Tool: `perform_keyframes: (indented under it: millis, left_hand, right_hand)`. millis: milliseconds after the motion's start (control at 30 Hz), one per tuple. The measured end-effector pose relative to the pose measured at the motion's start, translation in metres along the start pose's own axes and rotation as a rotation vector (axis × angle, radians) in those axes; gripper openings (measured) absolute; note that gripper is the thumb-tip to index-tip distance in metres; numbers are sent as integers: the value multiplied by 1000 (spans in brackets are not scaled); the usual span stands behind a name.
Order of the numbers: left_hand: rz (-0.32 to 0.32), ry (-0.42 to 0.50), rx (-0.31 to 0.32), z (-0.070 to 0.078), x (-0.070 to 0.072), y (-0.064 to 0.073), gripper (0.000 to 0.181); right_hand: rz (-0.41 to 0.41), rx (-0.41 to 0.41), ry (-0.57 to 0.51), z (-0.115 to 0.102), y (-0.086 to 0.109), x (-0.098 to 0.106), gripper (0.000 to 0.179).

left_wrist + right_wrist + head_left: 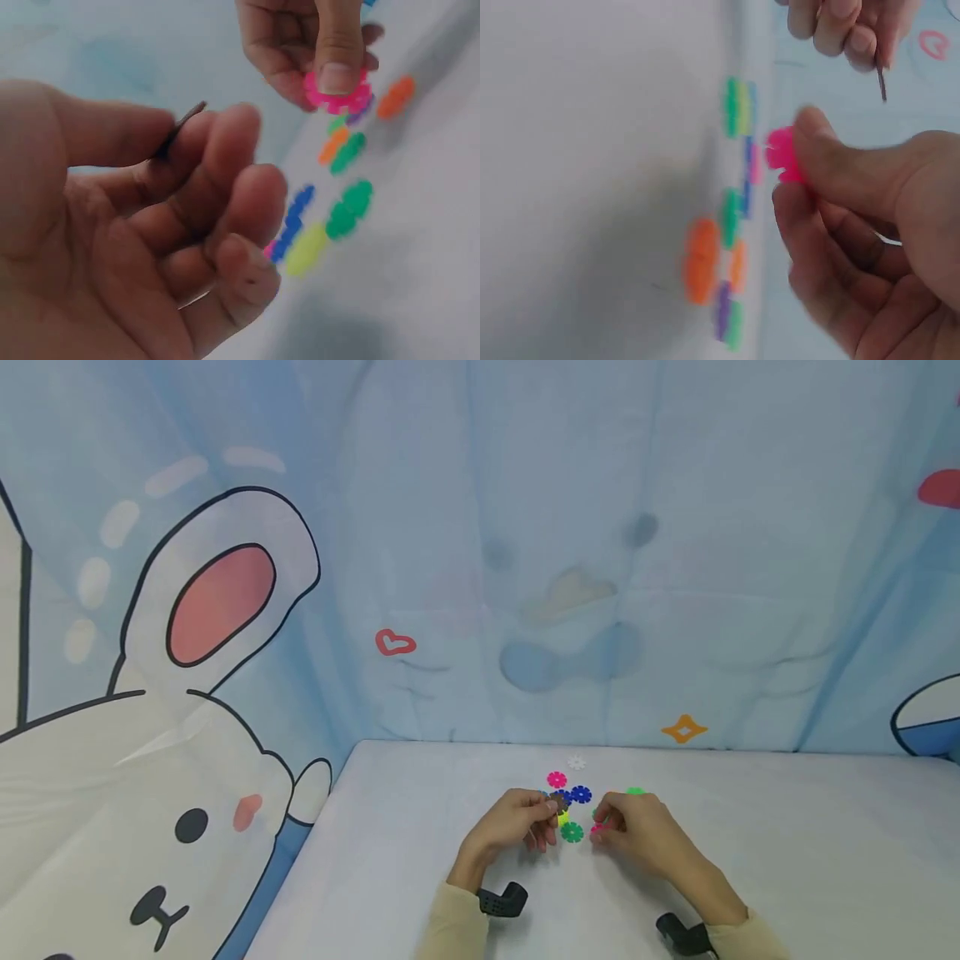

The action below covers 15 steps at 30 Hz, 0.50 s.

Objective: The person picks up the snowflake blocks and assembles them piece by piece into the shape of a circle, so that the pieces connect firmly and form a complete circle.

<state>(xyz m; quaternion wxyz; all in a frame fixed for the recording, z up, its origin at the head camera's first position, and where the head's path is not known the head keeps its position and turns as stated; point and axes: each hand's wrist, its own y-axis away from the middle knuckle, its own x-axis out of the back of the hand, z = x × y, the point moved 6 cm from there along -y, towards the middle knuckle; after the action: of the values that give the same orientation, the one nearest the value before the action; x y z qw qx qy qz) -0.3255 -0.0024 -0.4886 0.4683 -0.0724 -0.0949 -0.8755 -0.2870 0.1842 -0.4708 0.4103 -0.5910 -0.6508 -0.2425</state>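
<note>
My left hand [517, 818] pinches a brown notched disc [557, 803] between thumb and forefinger; the left wrist view shows that disc [180, 131] nearly edge-on. Facing it, my right hand [637, 831] holds a pink notched disc [783, 154] between thumb and fingertips, and its toothed rim shows in the left wrist view. The two held discs are apart. On the table between and behind the hands lie a green disc [572, 832], a dark blue disc [581, 794], a yellow disc [563, 818] and another pink disc [557, 779].
A white disc [576, 762] lies at the back of the white table [375, 877]. Orange [701, 260] and purple [723, 311] discs lie near the right hand. Behind the table hangs a light blue printed curtain [420, 527], with a cartoon animal on the left.
</note>
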Motion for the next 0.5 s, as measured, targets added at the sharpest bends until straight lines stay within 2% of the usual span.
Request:
perform_keyframes:
  millis: [100, 267, 333, 400, 500]
  left_hand:
    - [19, 101, -53, 20, 1, 5, 34]
    - [89, 184, -167, 58, 5, 20, 41]
    - [116, 194, -205, 70, 5, 26, 43]
    - [133, 204, -235, 80, 4, 33, 44]
    - [136, 214, -266, 90, -2, 43, 46]
  right_hand:
    - [100, 62, -40, -7, 3, 24, 10]
    - [458, 255, -40, -28, 16, 73, 20]
    - [582, 308, -31, -36, 22, 87, 24]
    - [655, 332, -36, -44, 28, 97, 27]
    - [702, 357, -54, -55, 35, 104, 28]
